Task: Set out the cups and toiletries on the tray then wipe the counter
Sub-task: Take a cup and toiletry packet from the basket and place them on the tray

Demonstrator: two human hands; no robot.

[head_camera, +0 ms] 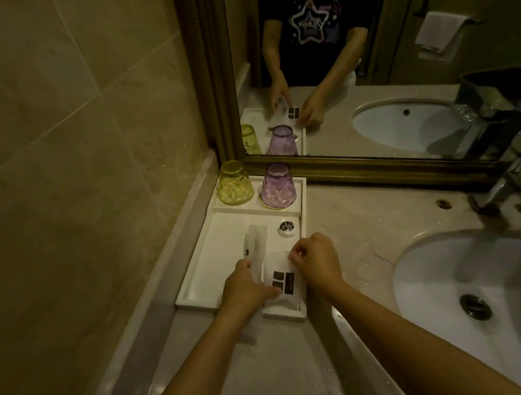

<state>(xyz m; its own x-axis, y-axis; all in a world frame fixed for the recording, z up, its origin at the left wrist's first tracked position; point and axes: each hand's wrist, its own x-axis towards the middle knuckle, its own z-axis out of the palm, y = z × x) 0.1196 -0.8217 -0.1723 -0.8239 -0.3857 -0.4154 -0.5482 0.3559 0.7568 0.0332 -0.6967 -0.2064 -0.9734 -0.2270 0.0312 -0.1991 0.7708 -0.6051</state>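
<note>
A white rectangular tray (203, 274) lies on the counter against the left wall. At its far end a yellow cup (234, 183) and a purple cup (277, 186) stand upside down. A small round white toiletry container (288, 228) sits near the tray's right rim. A long white sachet (257, 244) lies in the middle of the tray. At the tray's near right end lies a white toiletry packet with dark squares (285, 287). My left hand (244, 288) holds its left edge. My right hand (317, 261) pinches its upper right corner.
A gold-framed mirror (367, 166) backs the marble counter (352, 227). A white sink basin (492, 290) lies to the right, with a chrome tap (502, 183) behind it. The near counter looks wet. A tiled wall (59, 161) stands on the left.
</note>
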